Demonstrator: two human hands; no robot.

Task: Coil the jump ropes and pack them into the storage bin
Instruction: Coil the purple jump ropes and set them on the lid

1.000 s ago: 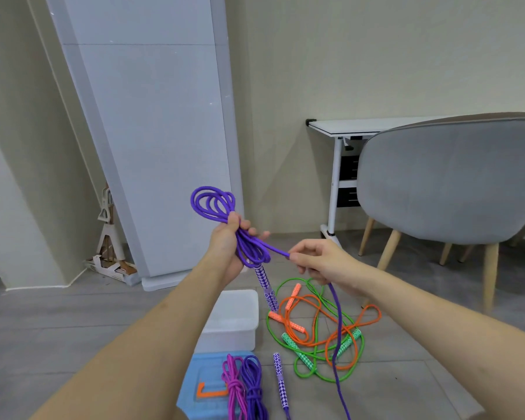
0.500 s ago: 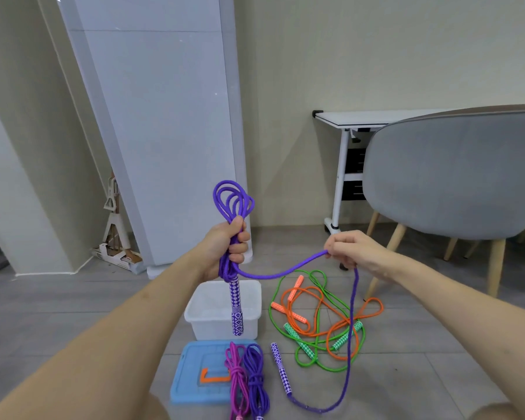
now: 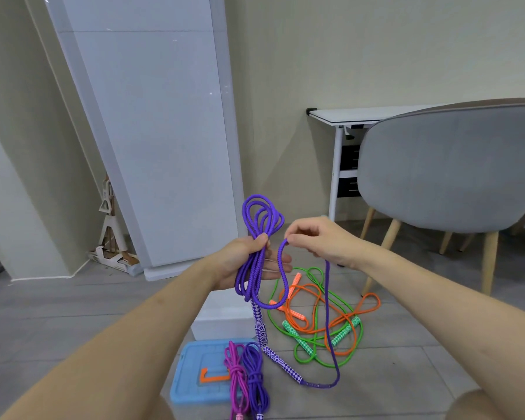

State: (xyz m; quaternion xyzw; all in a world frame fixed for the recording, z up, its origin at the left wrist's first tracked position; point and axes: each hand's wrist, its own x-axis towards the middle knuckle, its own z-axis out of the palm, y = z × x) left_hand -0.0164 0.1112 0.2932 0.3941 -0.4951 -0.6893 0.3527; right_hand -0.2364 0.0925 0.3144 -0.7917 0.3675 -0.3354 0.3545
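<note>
— Now, head view: where's the purple rope (image 3: 256, 262)?

— Coiled in the left hand (image 3: 245, 262), thumb pinning the loops against straight fingers; one handle dangling.

— And the right hand (image 3: 319, 241)?

— Pinching the free strand beside the coil.

— The bin (image 3: 222, 321)?

— On the floor below, behind the blue lid (image 3: 194, 374). Orange and green ropes (image 3: 319, 316) tangled just right.
</note>
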